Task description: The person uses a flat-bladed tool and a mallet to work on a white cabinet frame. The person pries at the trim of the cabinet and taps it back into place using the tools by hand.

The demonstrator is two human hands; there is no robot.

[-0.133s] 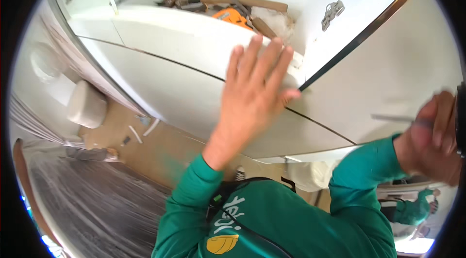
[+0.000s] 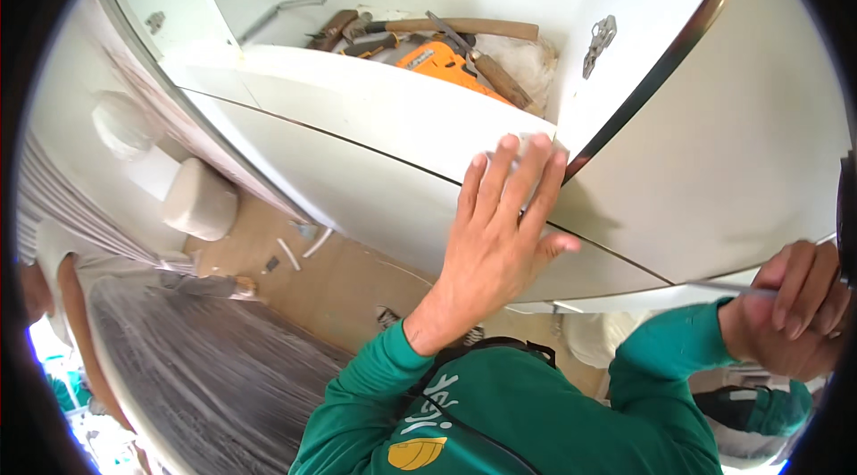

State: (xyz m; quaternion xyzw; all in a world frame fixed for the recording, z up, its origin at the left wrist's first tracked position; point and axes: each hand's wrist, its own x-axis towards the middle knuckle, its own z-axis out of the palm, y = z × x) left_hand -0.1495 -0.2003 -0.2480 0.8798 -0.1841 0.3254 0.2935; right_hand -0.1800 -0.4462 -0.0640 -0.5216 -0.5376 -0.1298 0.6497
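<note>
My left hand (image 2: 502, 247) lies against the white cabinet front (image 2: 384, 176), fingers stretched out. Its fingertips reach the shelf edge near the corner where a dark edge strip (image 2: 661, 73) meets it. Something small and shiny shows behind the fingers, too covered to make out. At the far right my right hand (image 2: 797, 310) is closed around a thin grey metal tool (image 2: 714, 286). The shaft of that tool points left, toward the lower cabinet edge; its handle is hidden in the fist.
Inside the cabinet lie a wooden-handled hammer (image 2: 473, 27), an orange tool (image 2: 442, 64), and a wooden-handled chisel (image 2: 500, 78). A metal hinge (image 2: 600, 45) sits on the side panel. Below left are a plastic-covered surface (image 2: 205, 359), a pale stool (image 2: 201, 198), and scraps on the floor.
The whole view has shifted, so the cabinet sits lower in it. My left hand has slid right along the shelf edge toward the corner. The right hand keeps its hold on the tool.
</note>
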